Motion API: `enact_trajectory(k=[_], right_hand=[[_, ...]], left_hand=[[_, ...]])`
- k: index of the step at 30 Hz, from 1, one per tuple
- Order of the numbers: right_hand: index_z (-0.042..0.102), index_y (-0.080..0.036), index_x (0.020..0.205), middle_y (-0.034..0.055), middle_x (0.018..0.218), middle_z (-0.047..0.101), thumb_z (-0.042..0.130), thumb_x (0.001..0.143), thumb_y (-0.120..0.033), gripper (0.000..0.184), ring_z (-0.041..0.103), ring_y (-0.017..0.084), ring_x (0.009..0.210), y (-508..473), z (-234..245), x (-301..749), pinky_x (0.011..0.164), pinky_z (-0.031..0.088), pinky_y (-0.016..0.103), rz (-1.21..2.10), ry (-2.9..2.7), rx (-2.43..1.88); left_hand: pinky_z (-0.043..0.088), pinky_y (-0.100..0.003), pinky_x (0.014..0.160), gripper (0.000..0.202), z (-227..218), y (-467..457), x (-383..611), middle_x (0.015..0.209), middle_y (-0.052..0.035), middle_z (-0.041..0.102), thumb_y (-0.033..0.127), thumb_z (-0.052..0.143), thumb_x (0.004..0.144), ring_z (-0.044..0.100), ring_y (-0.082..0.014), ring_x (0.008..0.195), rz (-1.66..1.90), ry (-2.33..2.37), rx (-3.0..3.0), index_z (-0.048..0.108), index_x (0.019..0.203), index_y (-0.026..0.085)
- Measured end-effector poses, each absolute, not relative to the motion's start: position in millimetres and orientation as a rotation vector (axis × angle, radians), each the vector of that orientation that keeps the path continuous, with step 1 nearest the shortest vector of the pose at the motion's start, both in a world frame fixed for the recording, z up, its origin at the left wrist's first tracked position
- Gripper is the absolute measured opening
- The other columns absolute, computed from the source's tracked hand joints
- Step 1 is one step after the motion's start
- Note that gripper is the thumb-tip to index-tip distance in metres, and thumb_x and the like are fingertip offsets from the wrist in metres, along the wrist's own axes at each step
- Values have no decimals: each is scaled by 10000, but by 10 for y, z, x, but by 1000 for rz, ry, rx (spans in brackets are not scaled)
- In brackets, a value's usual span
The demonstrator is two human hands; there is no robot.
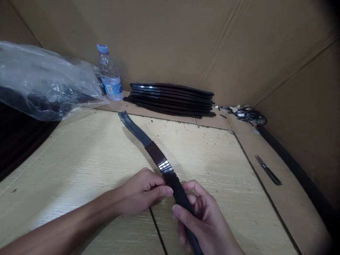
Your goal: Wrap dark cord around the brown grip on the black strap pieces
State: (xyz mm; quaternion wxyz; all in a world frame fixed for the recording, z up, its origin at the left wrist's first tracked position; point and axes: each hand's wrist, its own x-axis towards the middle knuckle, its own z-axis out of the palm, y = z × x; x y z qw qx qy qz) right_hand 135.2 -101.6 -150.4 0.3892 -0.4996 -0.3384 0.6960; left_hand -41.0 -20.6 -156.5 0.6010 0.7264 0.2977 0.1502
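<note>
A long, dark, slightly curved strip (136, 131) with a hole at its far end slants across the middle of the view, above the pale board. Partway along it sits a dark brown band, then a shiny, bunched-up section, then a matte black sleeve. My right hand (203, 216) is closed around the strip's near part, thumb on top. My left hand (148, 191) pinches the strip's left edge just below the bunched section, thumb and fingers pressed together. The strip's near end runs out of the bottom of the view.
Several similar dark strips (172, 101) lie stacked along the cardboard wall (170, 42). Left of them stand a water bottle (110, 76) and a clear plastic bag (47, 78) over dark material. At right lie thread snips (268, 170) and a tangled heap of scraps (247, 115).
</note>
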Motion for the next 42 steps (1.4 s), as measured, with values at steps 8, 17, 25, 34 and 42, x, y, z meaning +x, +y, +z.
enact_trajectory(k=[8,17,25,34,42], right_hand=[[443,-231,962,-56,646,546,635,799,-490,361,417,27,370,-1016,-1448,1361,321,362,122,1722,-876,-1283],[496,-194,805,-23,643,564,612,780,-554,379,411,42,396,-995,-1440,1364,347,317,149,1712,-766,-1263],[588,-188,852,-9,685,552,615,815,-485,300,412,58,485,-1012,-1480,1391,411,316,165,1660,-863,-1267],[652,-248,1030,27,868,662,703,778,-327,269,600,147,798,-1016,-1456,1388,688,467,237,1601,-888,-1232],[660,-249,981,26,937,696,722,756,-305,240,630,161,884,-1020,-1519,1394,788,474,267,1730,-900,-1215]], left_hand=[[225,-212,484,442,-1584,-211,-426,562,43,331,463,418,915,296,-71,522,318,694,1609,472,626,133],[205,-221,476,447,-1570,-217,-435,556,46,308,468,421,912,277,-72,517,302,709,1555,451,611,138],[238,-196,492,363,-1559,-191,-404,586,42,346,409,504,883,319,-77,553,361,675,1614,584,693,110],[415,-215,653,300,-1509,-189,-389,784,-14,646,362,514,889,556,-142,719,439,567,1535,686,863,118],[451,-230,704,286,-1457,-181,-378,871,-31,697,353,506,899,620,-173,813,458,513,1537,704,939,151]])
